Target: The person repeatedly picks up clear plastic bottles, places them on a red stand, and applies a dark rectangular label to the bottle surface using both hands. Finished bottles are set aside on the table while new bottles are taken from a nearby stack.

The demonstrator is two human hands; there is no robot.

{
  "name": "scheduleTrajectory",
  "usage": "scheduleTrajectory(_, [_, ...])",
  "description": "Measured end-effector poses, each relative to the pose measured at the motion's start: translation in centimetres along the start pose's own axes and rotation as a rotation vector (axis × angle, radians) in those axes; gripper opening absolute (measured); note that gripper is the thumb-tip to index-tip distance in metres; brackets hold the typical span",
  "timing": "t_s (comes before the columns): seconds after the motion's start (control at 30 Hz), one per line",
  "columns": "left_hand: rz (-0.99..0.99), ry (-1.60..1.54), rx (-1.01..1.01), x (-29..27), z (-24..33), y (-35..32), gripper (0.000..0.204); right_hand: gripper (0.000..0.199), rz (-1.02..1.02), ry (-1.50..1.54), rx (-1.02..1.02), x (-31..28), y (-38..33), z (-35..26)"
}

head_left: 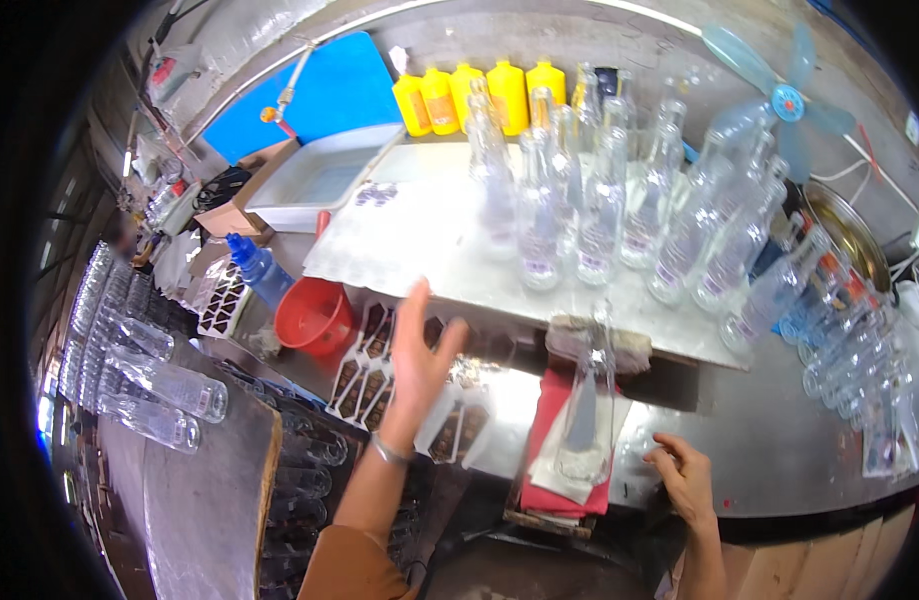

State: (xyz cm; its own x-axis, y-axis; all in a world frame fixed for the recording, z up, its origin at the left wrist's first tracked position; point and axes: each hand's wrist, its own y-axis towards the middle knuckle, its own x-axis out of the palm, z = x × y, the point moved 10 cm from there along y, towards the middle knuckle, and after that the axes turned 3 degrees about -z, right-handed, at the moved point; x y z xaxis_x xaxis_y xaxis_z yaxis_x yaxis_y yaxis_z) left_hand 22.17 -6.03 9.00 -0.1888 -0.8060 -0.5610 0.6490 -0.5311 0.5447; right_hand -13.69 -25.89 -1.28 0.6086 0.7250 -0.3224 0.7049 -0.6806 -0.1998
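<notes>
A clear glass bottle (587, 420) lies on a pad of white and red cloth (540, 490), its neck resting on a rolled cloth at the far end. Nothing is in my left hand (420, 360), which is raised left of the bottle with fingers and thumb apart, over white cut-out stencil sheets (365, 375). My right hand (688, 480) hovers over the metal tabletop, right of the bottle and apart from it. Its fingers are loosely bent, spread from one another and hold nothing. Several clear bottles with printed fronts (598, 220) stand on the white board (420, 240) beyond.
At left are a red bucket (316, 318), a blue squeeze bottle (260, 268) and a white tray (330, 175). Yellow containers (507, 95) line the wall near a blue fan (786, 102). More bottles crowd the right edge (840, 340) and the left table (170, 385).
</notes>
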Motion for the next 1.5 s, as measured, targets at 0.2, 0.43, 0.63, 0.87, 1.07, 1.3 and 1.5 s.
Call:
scheduleTrajectory(0.2, [0.001, 0.533, -0.109, -1.3, -15.3, 15.3, 0.076, 0.029, 0.11, 0.031, -0.007, -0.9, 2.1, 1.9])
scheduleTrajectory(0.43, [-0.227, 0.678, -0.383, 1.6, -23.4, 20.0, 0.085, 0.028, 0.147, -0.121, -0.008, -1.3, 3.1, 1.8])
scheduleTrajectory(0.63, [-0.283, 0.728, -0.184, 4.4, -18.3, 17.9, 0.073, 0.027, 0.17, -0.171, -0.094, -0.6, 3.2, 1.4])
scheduleTrajectory(0.87, [-0.274, 0.67, -0.276, 1.8, -18.9, 17.8, 0.076, 0.027, 0.135, -0.233, -0.14, -0.8, 2.0, 0.3])
scheduleTrajectory(1.07, [-0.25, 0.685, -0.419, 2.2, -23.0, 20.0, 0.087, 0.026, 0.193, -0.177, -0.093, -2.0, 0.8, 3.5])
scheduleTrajectory(1.3, [-0.321, 0.675, -0.382, 4.8, -21.0, 18.8, 0.085, 0.027, 0.173, -0.193, -0.043, -1.7, 1.7, 3.5])
scheduleTrajectory(1.5, [-0.312, 0.642, -0.266, 4.3, -14.9, 13.3, 0.078, 0.027, 0.172, -0.235, -0.157, -1.5, 0.6, 2.0])
